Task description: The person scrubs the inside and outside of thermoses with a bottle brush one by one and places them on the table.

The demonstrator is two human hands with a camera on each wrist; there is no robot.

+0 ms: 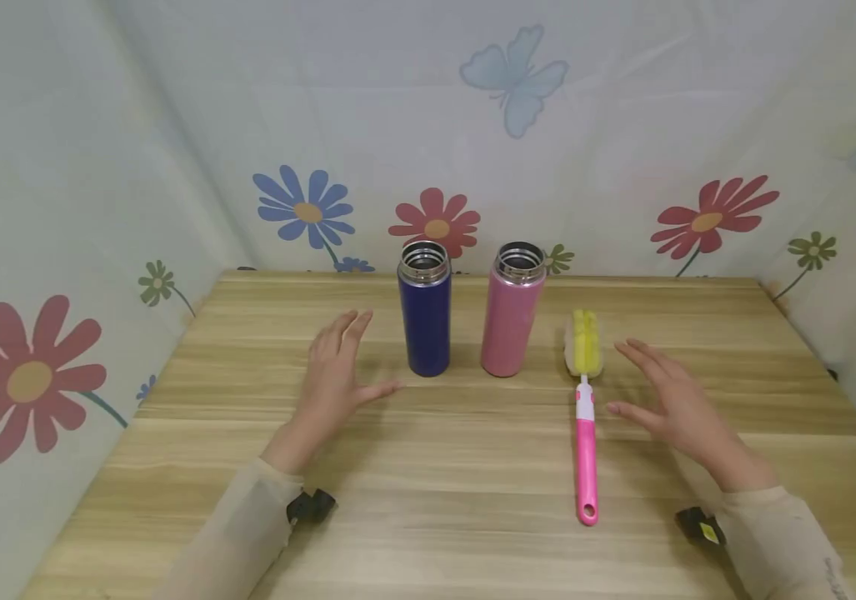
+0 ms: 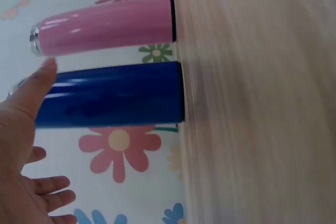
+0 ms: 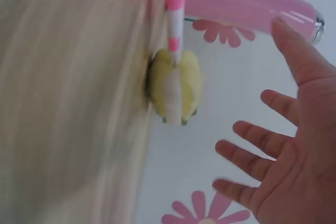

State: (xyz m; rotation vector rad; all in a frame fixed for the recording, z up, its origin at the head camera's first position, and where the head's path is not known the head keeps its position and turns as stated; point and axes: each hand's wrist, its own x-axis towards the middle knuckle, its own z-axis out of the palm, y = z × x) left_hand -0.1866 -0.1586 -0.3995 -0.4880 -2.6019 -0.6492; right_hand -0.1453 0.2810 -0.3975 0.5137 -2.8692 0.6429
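Observation:
A dark blue bottle (image 1: pixel 425 321) and a pink bottle (image 1: pixel 512 321) stand upright side by side, both lidless with bare steel necks. Right of them lies a bottle brush (image 1: pixel 586 450), its pink handle toward the person and its yellow and white sponge head (image 1: pixel 583 343) away. My left hand (image 1: pixel 333 375), fingers spread, is to the left of the blue bottle without touching it. On the other side my right hand (image 1: pixel 678 408) hovers just right of the brush, thumb and fingers apart and holding nothing. Both bottles also show in the left wrist view.
The wooden table (image 1: pixel 428 533) reaches back to a white curtain (image 1: pixel 367 100) printed with flowers and a butterfly. A black wrist camera (image 1: pixel 311 506) sits under the left sleeve, another black camera (image 1: pixel 701 527) under the right.

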